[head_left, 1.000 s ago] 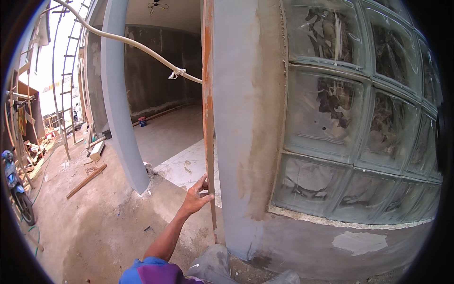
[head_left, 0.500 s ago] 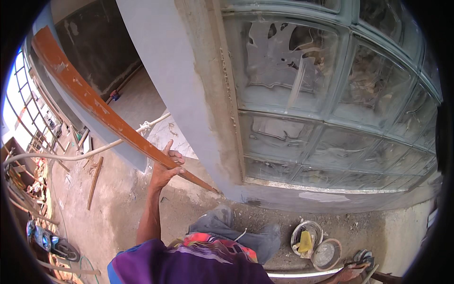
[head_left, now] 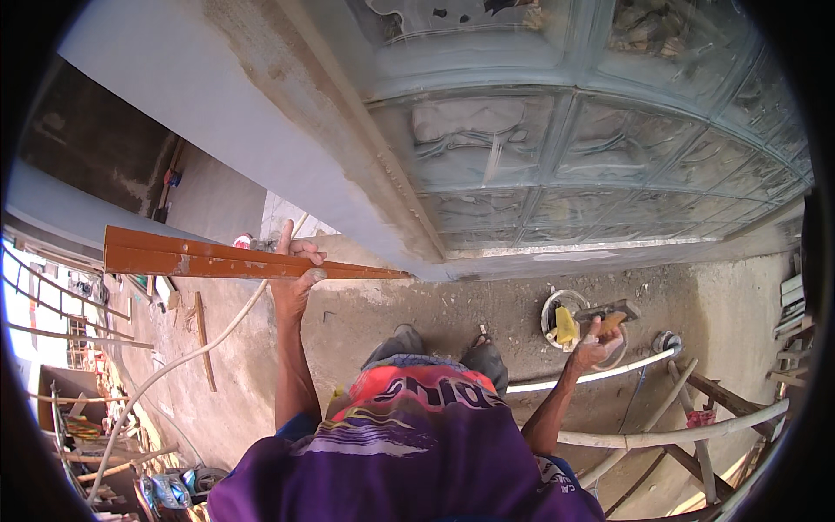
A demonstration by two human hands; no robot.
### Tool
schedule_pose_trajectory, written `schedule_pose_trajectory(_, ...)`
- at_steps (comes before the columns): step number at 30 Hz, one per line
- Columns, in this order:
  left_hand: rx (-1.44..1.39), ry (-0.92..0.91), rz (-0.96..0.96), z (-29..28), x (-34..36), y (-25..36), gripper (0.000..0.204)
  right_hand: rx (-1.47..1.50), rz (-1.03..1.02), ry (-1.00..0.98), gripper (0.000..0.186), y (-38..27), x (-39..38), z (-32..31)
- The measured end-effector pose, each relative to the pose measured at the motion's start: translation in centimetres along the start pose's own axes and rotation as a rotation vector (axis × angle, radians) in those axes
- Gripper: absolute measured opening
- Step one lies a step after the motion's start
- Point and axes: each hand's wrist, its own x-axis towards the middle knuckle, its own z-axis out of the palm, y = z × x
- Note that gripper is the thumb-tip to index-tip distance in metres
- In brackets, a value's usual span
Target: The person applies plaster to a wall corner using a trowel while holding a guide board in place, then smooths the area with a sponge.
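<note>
My left hand (head_left: 297,271) is closed around a long orange-brown bar (head_left: 187,257), its index finger stretched out past the edge. The bar's narrow far end reaches the corner at the foot of the pale wall (head_left: 330,174). Held out to the right, my right hand (head_left: 594,350) grips a trowel (head_left: 628,310) with a dark flat blade and a yellow-brown handle. Beneath the trowel stands a round white bucket (head_left: 551,310) with a yellow piece (head_left: 566,325) in it. A second round container is partly hidden by my right hand.
A glass-block window (head_left: 487,139) fills the wall ahead. A pale hose (head_left: 198,339) runs past the bar on the left. On the right lie a white pipe (head_left: 600,374) and a bent pole (head_left: 678,435) among timbers. A loose wooden strip (head_left: 203,339) lies on the floor.
The bar's near end has swung down, so it lies more level across the view. My right hand has come up from the lower right with the trowel, over the bucket. The view has shifted.
</note>
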Motion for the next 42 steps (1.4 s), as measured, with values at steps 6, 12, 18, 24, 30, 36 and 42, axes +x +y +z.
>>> schedule_pose_trajectory(6, 0.000, -0.009, 0.055, 0.3, 2.0, 2.1, 0.095, 0.195, -0.234, -0.562, 0.042, -11.8, -13.4, 8.1)
schedule_pose_trajectory(12, -0.114, -0.161, 0.050, -2.2, 2.3, 1.1, 0.095, 0.394, -0.330, -0.539, 0.042, -18.5, -19.5, 14.3)
schedule_pose_trajectory(18, -0.013, -0.182, 0.095, -2.6, 1.9, 1.1, 0.093, 0.391, -0.294, -0.417, 0.042, -21.3, -20.0, 17.0)
schedule_pose_trajectory(24, 0.038, -0.199, 0.128, -2.8, 2.1, 0.9, 0.091, 0.372, -0.292, -0.422, 0.041, -22.7, -19.7, 17.4)
schedule_pose_trajectory(30, -0.020, -0.211, 0.049, -2.4, 2.3, 1.0, 0.095, 0.265, -0.507, -0.610, 0.037, -21.2, -21.2, 18.1)
schedule_pose_trajectory(36, -0.069, -0.184, 0.066, -2.8, 2.6, 0.4, 0.093, 0.300, -0.408, -0.641, 0.035, -19.8, -23.0, 16.1)
schedule_pose_trajectory(42, -0.068, -0.148, 0.074, -2.9, 2.2, 0.8, 0.091, 0.429, -0.260, -0.521, 0.039, -24.7, -18.9, 15.5)
